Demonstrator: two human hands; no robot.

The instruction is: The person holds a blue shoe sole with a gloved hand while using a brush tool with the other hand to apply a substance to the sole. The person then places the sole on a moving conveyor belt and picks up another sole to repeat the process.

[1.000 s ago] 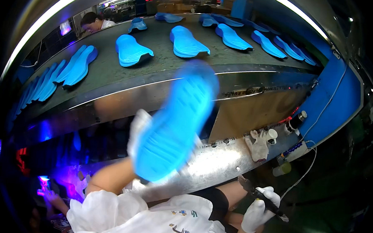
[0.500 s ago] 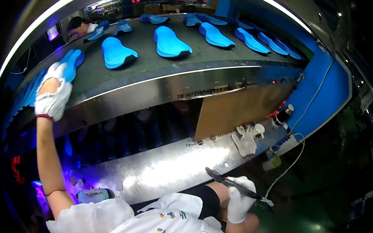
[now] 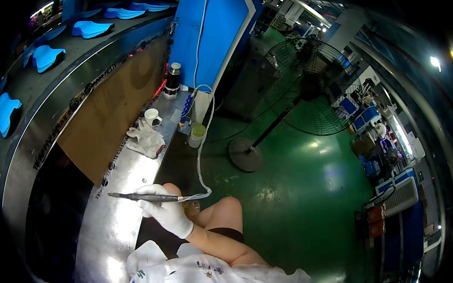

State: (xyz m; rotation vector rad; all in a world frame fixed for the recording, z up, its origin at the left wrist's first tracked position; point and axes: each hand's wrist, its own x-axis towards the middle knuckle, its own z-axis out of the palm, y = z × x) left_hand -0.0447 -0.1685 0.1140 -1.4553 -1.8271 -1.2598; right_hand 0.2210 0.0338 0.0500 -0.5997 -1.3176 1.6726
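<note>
A white glove covers my right hand (image 3: 166, 212), whose fingers are wrapped round a black pen-shaped tool (image 3: 144, 196). The tool lies nearly level, its thin tip toward the left, above the shiny metal ledge (image 3: 117, 228). From its back end a pale cable (image 3: 199, 165) loops up past the blue panel. My left hand is outside the picture. Blue insole-shaped pieces, such as one at the near left (image 3: 6, 113) and another beyond it (image 3: 47, 58), lie apart on the dark belt (image 3: 26, 95).
A crumpled white glove (image 3: 145, 140), a white mug (image 3: 152, 117) and a dark flask (image 3: 173, 80) stand or lie along the ledge. Brown cardboard (image 3: 110, 110) leans below the belt. A large floor fan (image 3: 311, 87) stands on the green floor (image 3: 284, 206).
The view has swung to the right. My left hand, earlier touching a blue piece at the belt's left, has left the picture. My right hand still grips the black tool.
</note>
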